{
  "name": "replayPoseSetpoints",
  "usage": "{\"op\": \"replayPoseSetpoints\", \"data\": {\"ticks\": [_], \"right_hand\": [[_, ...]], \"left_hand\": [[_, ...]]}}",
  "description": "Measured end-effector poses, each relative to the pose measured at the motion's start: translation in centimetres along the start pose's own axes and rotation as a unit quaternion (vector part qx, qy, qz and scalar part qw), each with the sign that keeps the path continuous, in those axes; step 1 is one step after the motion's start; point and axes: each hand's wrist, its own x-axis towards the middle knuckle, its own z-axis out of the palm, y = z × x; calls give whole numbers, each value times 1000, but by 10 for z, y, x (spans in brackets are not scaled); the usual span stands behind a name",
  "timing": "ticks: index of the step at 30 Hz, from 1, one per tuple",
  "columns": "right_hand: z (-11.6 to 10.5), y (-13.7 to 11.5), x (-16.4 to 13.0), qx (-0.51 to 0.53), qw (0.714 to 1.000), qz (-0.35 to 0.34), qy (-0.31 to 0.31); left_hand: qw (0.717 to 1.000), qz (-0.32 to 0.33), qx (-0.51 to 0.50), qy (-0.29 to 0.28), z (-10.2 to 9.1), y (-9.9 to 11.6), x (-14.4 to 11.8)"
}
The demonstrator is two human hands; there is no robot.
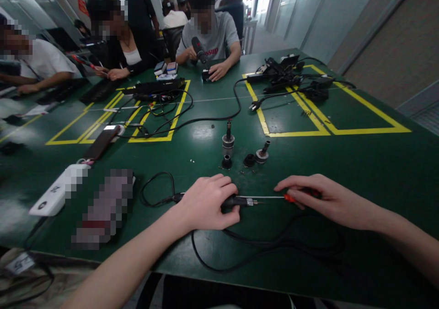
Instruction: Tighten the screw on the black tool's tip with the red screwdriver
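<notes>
Directly beyond the hands, a small cluster of metal parts (pixel 228 140) is being left standing on the green table (pixel 360 162): one tall shaft piece upright, a shorter one (pixel 262 154) tilted beside it, and two dark rings (pixel 226 162) lying near them. Farther back, a black cable (pixel 206 119) is being trailed across the yellow floor-tape boxes (pixel 329 128), and to the left a white device (pixel 56 194) and a dark phone (pixel 102 143) are being kept well apart from the work. A black corded tool (pixel 240 202) is being gripped by the left hand (pixel 206 203), whose fingers are being curled closed over its body; its cord (pixel 260 247) is being looped loosely along the near table edge. A red-handled screwdriver (pixel 291 197) is being held by the right hand (pixel 329 201), fingers partly closed over the handle, with its thin shaft being pointed at the tool's tip. Other people's hands are being kept busy at the far side, and open green surface is being left to the right
</notes>
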Motion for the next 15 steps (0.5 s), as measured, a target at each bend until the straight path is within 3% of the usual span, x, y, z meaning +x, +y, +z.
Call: {"op": "replayPoseSetpoints", "data": {"ticks": [8, 15], "right_hand": [[1, 2, 0, -2, 1000, -1, 17], [0, -9, 3, -19, 1000, -10, -12]], "left_hand": [[1000, -2, 2, -7, -1, 1, 0], [1000, -4, -3, -5, -1, 1, 0]]}}
